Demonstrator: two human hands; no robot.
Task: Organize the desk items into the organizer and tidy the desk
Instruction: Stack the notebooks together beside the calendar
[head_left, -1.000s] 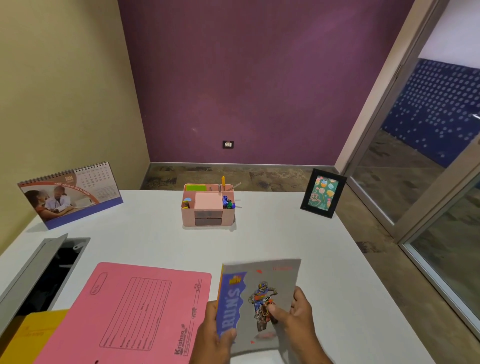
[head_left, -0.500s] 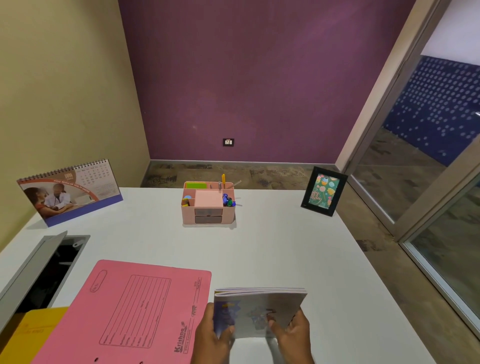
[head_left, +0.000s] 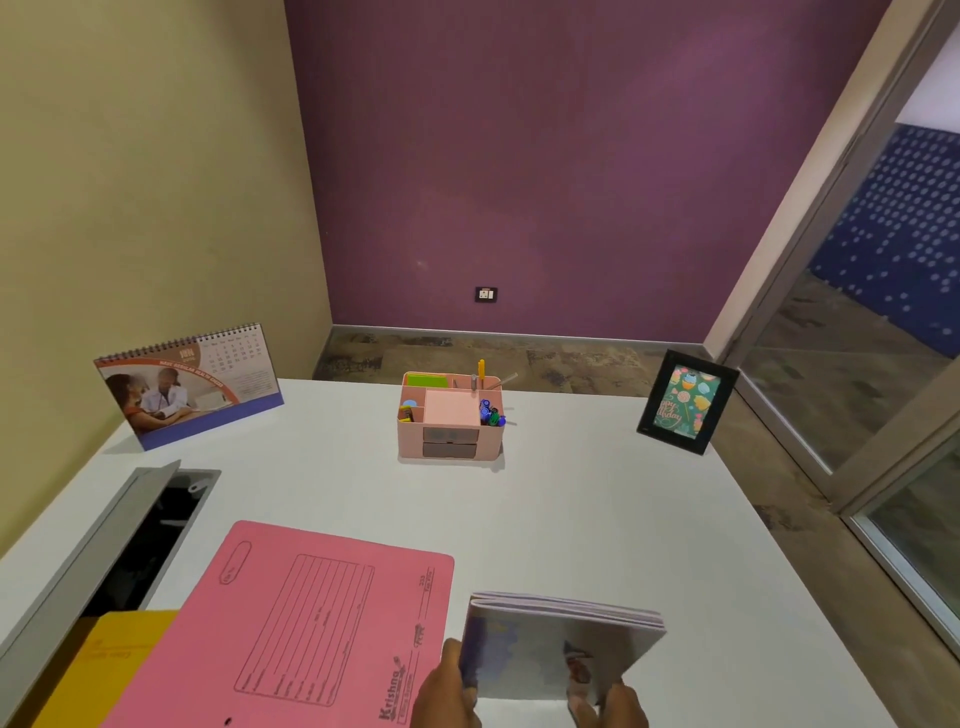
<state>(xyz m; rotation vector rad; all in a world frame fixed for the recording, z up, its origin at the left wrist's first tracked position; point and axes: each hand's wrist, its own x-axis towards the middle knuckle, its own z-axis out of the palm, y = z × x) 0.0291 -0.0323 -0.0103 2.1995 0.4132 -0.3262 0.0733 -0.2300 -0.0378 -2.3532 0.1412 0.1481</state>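
Honestly, my main worry was the notebook (head_left: 561, 649) sliding out: I had it pinched only along its near edge, left hand (head_left: 447, 691) and right hand (head_left: 613, 704) both closed on it, tilted above the desk's (head_left: 597, 519) near edge. Floppy covers, so it could've sagged or clipped the pink folder (head_left: 311, 613) just beside it. Count-wise: one notebook, one pink folder, one yellow folder (head_left: 109, 660) under it, one organizer (head_left: 451, 415) at the far edge, one calendar (head_left: 192, 382), one photo frame (head_left: 685, 401).
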